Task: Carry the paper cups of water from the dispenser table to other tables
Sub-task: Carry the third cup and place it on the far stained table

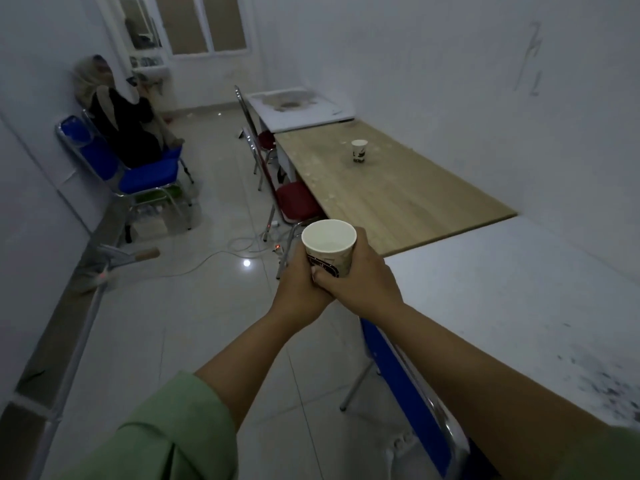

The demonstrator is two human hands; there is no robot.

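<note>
I hold a white paper cup with a dark printed label upright in front of me, over the floor beside the tables. My left hand wraps its left side and my right hand wraps its right side, fingers overlapping at the front. Some water shows inside. A second paper cup stands alone on the wooden table further ahead on the right.
A white table stands nearest on the right, a stained white table beyond the wooden one. Red chairs and a blue chair are tucked at the tables. A person sits on blue chairs at left. Cables lie on the floor.
</note>
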